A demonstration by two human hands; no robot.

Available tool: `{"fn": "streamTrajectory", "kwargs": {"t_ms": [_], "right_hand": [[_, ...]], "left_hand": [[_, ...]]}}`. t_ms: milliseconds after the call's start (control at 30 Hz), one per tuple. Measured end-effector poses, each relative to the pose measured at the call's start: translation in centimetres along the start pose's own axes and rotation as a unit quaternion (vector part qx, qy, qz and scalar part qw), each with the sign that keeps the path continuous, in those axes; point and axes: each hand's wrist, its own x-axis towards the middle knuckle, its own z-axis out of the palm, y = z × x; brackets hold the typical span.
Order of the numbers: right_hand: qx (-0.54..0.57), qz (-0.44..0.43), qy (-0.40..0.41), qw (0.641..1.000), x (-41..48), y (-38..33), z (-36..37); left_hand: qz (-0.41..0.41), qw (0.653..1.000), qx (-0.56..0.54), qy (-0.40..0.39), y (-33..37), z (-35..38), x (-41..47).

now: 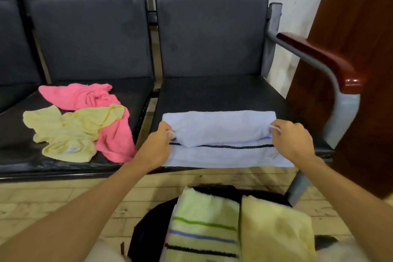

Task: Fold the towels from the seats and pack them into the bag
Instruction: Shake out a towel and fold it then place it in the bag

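Note:
A pale lilac towel (221, 130) with a dark stripe lies on the right seat (223, 95), partly folded over itself. My left hand (158, 144) pinches its left edge and my right hand (291, 140) pinches its right edge, both at the fold. On the left seat (19, 147) a pink towel (85, 95) and a yellow towel (70, 132) lie crumpled together. Below me a black bag (148, 225) stands on the floor, holding a folded striped green towel (204, 225) and a folded yellow towel (276, 229).
A grey metal armrest topped with red-brown wood (319, 59) borders the right seat. A red-brown wooden panel (357, 49) leans against the white wall at the right. The floor is pale tile (53, 202).

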Motion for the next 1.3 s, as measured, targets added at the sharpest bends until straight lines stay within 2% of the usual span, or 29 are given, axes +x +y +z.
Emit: {"fn": "streamTrajectory", "kwargs": {"t_ms": [100, 167, 333, 533, 633, 767, 867, 933, 1033, 1200, 1300], "right_hand": [[0.046, -0.001, -0.008, 0.999, 1.2, -0.3, 0.6], [0.074, 0.003, -0.013, 0.997, 2.0, -0.5, 1.3], [0.129, 0.023, 0.022, 0.991, 2.6, -0.6, 1.2], [0.144, -0.045, 0.108, 0.983, 1.1, 0.0, -1.8], [0.145, -0.039, 0.078, 0.986, 0.4, 0.6, -2.6], [0.116, -0.058, -0.008, 0.992, -1.1, 1.5, -3.0], [0.102, -0.057, -0.054, 0.992, -1.8, 2.1, -3.2], [0.104, -0.037, -0.088, 0.990, -1.9, 2.2, -3.1], [0.118, -0.011, -0.098, 0.988, -1.8, 2.2, -2.6], [0.114, 0.010, -0.056, 0.992, -1.0, 2.2, -1.3], [0.104, 0.046, -0.046, 0.992, -0.5, 1.4, -0.8]], "left_hand": [[0.038, 0.998, 0.041, -0.017, 0.0, 0.6, 0.4], [0.024, 0.999, 0.046, -0.012, -0.3, 0.7, 1.0], [-0.013, 0.996, -0.038, 0.082, -0.6, 0.2, 2.1], [0.008, 0.987, -0.071, 0.146, 0.0, -1.3, 1.4], [0.004, 0.987, -0.077, 0.143, -0.1, -1.9, 0.5], [-0.020, 0.994, -0.064, 0.082, -0.5, -2.5, -1.0], [-0.042, 0.999, -0.016, -0.017, -1.1, -2.6, -1.7], [-0.043, 0.997, 0.002, -0.056, -1.2, -2.3, -1.9], [-0.050, 0.998, -0.007, -0.031, -0.3, -2.0, -2.0], [-0.058, 0.996, 0.044, 0.060, -0.2, -0.9, -0.4], [-0.142, 0.987, 0.033, 0.071, -0.3, -0.2, 1.0]]}}
